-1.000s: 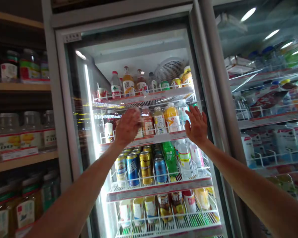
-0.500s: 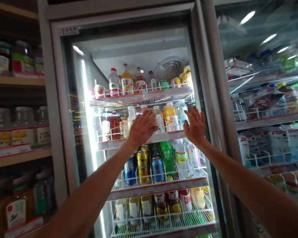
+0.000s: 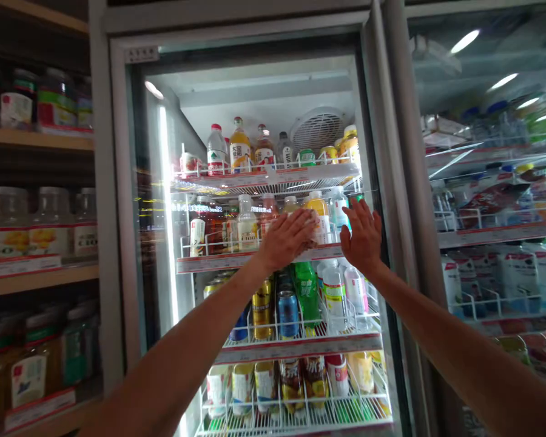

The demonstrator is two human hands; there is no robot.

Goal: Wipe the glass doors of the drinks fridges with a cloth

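My left hand [image 3: 286,241] lies against the glass door [image 3: 255,79] of a drinks fridge, about halfway up. Beneath its fingers shows a pale crumpled piece, apparently a cloth [image 3: 313,229], mostly hidden by the hand. My right hand [image 3: 363,235] is spread with the palm toward the same pane, close to the door's right edge, and holds nothing. Behind the glass, near both hands, stand an orange juice bottle [image 3: 321,212] and a pale blue-labelled bottle [image 3: 339,206].
Wire shelves behind the pane carry bottles and cans, among them a green bottle [image 3: 306,288] and a blue can [image 3: 287,312]. A metal door frame [image 3: 398,152] borders a second fridge at right. Wooden shelves [image 3: 40,276] with jars stand at left.
My left hand has slid right across the glass, closer to my right hand. The right hand stays at about the same place on the door. The view has shifted slightly.
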